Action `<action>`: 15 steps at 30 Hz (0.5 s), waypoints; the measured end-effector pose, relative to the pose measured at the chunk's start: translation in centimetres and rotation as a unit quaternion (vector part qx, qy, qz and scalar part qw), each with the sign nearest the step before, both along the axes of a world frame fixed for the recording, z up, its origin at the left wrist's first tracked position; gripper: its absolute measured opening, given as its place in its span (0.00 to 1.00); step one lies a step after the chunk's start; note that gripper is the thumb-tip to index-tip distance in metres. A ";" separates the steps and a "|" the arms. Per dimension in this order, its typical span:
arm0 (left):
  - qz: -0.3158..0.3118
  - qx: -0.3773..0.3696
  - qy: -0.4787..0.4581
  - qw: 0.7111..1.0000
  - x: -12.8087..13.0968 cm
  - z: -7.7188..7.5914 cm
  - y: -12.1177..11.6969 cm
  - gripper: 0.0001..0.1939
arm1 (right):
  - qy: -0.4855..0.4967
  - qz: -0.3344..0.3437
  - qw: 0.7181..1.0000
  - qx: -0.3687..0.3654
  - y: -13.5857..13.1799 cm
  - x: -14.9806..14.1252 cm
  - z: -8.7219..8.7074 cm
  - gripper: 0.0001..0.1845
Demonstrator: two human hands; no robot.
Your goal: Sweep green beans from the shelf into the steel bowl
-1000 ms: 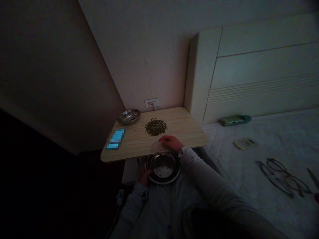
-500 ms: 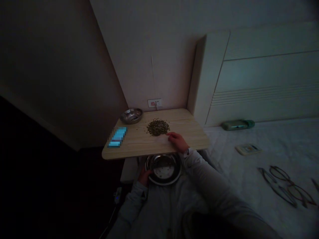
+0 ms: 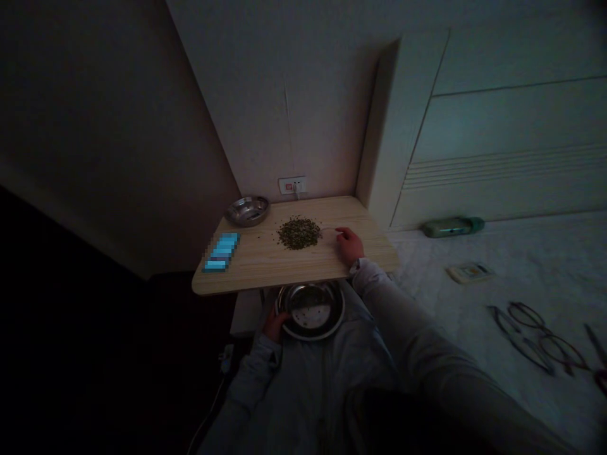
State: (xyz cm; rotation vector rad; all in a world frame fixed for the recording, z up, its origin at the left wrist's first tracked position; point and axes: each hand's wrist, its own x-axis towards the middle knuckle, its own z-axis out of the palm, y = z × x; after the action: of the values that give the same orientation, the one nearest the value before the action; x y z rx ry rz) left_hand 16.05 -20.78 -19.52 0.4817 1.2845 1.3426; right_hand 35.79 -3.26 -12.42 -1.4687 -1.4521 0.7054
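Note:
A loose pile of small greenish-brown seeds or grains (image 3: 298,234) lies on the light wooden tabletop (image 3: 265,272). To its right is my right hand (image 3: 349,246), fingers bent together, around a thin pale thing (image 3: 328,231) that reaches to the pile's edge; its kind is too dim to tell. Below the table's front edge, my left hand (image 3: 274,325) grips the left rim of a round steel bowl (image 3: 310,332), thumb over the rim. A few dark bits lie inside this bowl, and the table edge hides its far rim.
Another steel bowl (image 3: 247,212) stands at the table's back left, with a blurred lit phone (image 3: 221,253) in front. A socket (image 3: 293,185) is on the wall behind. On the bed at right lie a green bottle (image 3: 453,227), a pale box-like item (image 3: 469,272) and glasses (image 3: 540,335).
My right hand has moved right and slightly back, away from the pile's front edge. My left hand keeps its hold on the bowl. The whole view has shifted slightly.

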 end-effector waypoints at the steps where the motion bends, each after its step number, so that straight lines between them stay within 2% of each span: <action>1: 0.001 0.001 0.006 1.000 0.0 0.0 0.0 0.30 | -0.009 -0.006 1.000 0.001 0.0 0.0 0.0 0.20; 7: 0.013 0.001 0.012 1.000 0.2 0.0 -0.2 0.30 | -0.052 0.010 0.999 0.003 0.2 0.0 -0.2 0.19; 15: -0.007 0.000 -0.002 1.000 0.1 0.2 0.0 0.28 | -0.048 0.054 0.997 -0.012 -0.2 -0.1 -0.1 0.18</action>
State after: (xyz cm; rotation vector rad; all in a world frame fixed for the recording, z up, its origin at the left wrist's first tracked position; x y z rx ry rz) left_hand 16.13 -20.74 -19.35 0.4876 1.2762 1.3322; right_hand 35.74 -3.50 -12.47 -1.4689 -1.6111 0.7288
